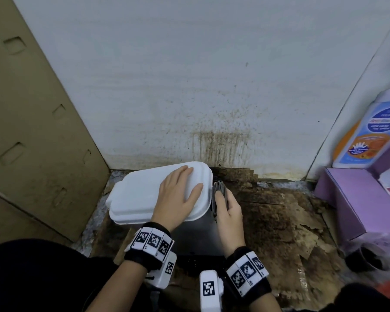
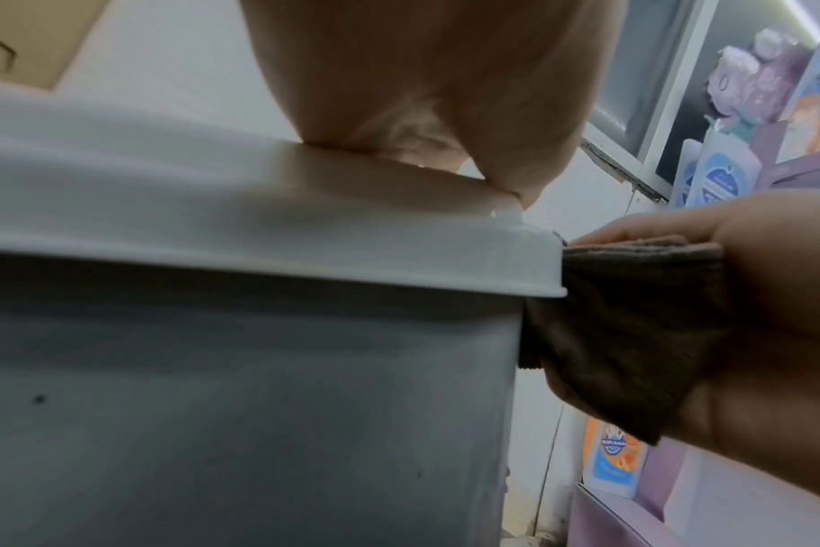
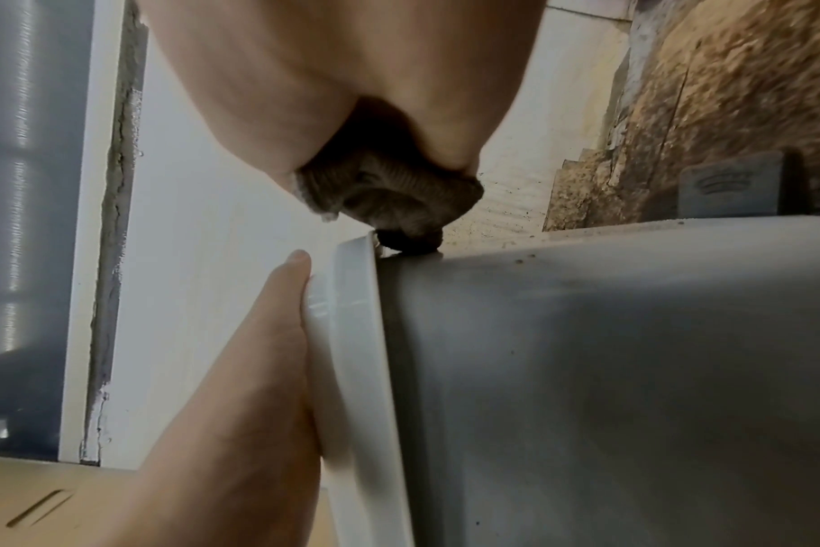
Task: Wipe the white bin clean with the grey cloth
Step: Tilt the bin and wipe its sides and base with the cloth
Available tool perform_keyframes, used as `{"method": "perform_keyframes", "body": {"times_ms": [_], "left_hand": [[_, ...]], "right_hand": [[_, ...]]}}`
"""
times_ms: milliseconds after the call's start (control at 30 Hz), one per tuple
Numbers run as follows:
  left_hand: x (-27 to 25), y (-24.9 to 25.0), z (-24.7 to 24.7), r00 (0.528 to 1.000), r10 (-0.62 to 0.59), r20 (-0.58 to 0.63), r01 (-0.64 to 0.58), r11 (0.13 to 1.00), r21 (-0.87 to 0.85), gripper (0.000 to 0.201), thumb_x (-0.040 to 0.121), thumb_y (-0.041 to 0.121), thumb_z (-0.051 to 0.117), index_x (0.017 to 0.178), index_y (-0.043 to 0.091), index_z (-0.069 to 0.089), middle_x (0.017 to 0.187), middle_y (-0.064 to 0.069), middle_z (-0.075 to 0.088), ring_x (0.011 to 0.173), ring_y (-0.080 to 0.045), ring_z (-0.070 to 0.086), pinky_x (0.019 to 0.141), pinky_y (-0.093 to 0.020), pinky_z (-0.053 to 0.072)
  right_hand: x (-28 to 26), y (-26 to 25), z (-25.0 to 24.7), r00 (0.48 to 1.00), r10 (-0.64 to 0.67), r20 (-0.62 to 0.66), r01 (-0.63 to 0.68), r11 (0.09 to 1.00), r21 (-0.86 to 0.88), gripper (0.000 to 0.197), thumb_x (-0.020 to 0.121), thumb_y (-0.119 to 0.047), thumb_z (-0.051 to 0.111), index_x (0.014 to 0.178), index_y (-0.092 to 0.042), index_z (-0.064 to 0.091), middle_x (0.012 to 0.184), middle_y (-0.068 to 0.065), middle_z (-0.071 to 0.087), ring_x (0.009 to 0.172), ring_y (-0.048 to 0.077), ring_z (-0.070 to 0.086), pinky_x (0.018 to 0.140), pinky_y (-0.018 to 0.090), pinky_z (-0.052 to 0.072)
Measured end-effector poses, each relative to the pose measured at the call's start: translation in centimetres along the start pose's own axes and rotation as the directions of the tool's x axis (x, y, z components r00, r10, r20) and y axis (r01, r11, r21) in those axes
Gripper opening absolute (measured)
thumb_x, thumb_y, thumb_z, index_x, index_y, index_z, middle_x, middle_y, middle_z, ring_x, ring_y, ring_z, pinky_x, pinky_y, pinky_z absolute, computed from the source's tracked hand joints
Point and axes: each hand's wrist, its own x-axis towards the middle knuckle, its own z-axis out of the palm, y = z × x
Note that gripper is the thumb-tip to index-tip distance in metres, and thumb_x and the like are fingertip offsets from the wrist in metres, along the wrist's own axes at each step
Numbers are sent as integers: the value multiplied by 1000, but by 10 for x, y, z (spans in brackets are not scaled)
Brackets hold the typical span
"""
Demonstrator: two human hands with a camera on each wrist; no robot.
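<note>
Floor (image 1: 279,221): stained cardboard; white bin (image 1: 144,194), purple box (image 1: 356,199) standing on it.

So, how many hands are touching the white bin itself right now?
1. The left hand rests flat on the white bin's lid. The right hand holds the grey cloth against the bin's side.

Head cam looks down from above; wrist cams close, low, sharing white bin (image 2: 258,229) w/ it.

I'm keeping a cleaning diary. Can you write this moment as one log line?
left hand: flat on white bin lid | right hand: presses grey cloth on bin's right side under lid rim | wiping underway
</note>
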Motion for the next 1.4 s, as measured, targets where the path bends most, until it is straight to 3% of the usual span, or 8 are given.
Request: {"method": "perform_keyframes", "body": {"times_ms": [233, 433, 533, 867, 1033, 1200, 1333, 1400], "left_hand": [[2, -11, -5, 999, -46, -8, 47, 992, 118, 77, 89, 69, 28, 152, 25, 34, 160, 4, 31, 146, -16, 26, 120, -37, 20], [0, -26, -19, 998, -55, -14, 56, 993, 106, 71, 91, 60, 24, 153, 25, 32, 160, 2, 31, 145, -20, 29, 117, -41, 24], [0, -37, -26, 997, -71, -30, 73, 994, 84, 69, 92, 58, 26, 152, 25, 33, 159, 3, 33, 144, -19, 31, 116, -41, 26], [-1, -62, -43, 993, -112, -37, 112, 994, 13, 66, 94, 56, 27, 154, 28, 31, 159, 6, 33, 144, -15, 30, 117, -39, 25], [-2, -73, -49, 990, -130, -46, 129, 991, -31, 68, 93, 57, 28, 154, 27, 32, 160, 7, 33, 145, -14, 30, 117, -36, 23], [-4, -78, -56, 984, -160, -77, 153, 984, -94, 68, 91, 58, 30, 152, 29, 36, 158, 10, 36, 144, -12, 31, 117, -36, 23], [-7, -81, -58, 983, -167, -81, 157, 981, -112, 67, 91, 58, 31, 152, 30, 36, 157, 13, 36, 144, -11, 31, 118, -40, 25], [-7, -83, -59, 982, -171, -85, 160, 980, -120, 66, 92, 57, 31, 151, 29, 37, 157, 12, 37, 144, -11, 32, 118, -42, 26]], "right_hand": [[5, 5, 13, 999, 21, 48, -22, 999, 30, 31, 100, -42, 48, 127, -34, 62, 121, -11, 69, 118, 10, 62, 106, 47, 46], [13, 15, 13, 953, 139, -270, -84, 974, 208, 29, 101, -39, 46, 123, -31, 63, 118, -6, 68, 113, 13, 63, 106, 47, 46], [17, 20, 15, 941, 148, -305, -96, 979, 180, 36, 102, -39, 43, 134, -28, 56, 126, -3, 64, 118, 16, 59, 109, 46, 43], [-11, 49, 90, 988, -116, 104, 129, 984, -122, 43, 106, -47, 18, 149, -46, 18, 160, -26, 16, 147, -8, 10, 124, 29, 10], [-10, 73, 95, 961, -237, 143, 273, 894, -355, 57, 102, -48, 13, 157, -31, 17, 164, -18, 11, 151, -1, 5, 122, 28, 6], [-5, 125, 65, 992, -121, -25, 96, 882, -461, 57, 100, -48, 14, 154, -32, 23, 162, -14, 19, 149, 2, 15, 123, 28, 11], [-4, 152, 45, 992, 20, -126, -76, 886, -457, 56, 99, -46, 13, 153, -32, 22, 163, -11, 18, 151, 5, 8, 116, 11, -5], [-2, 151, 50, 989, 40, -145, -102, 886, -452, 58, 101, -44, 14, 155, -25, 23, 165, -7, 17, 150, 4, 5, 118, 16, -5]]}}
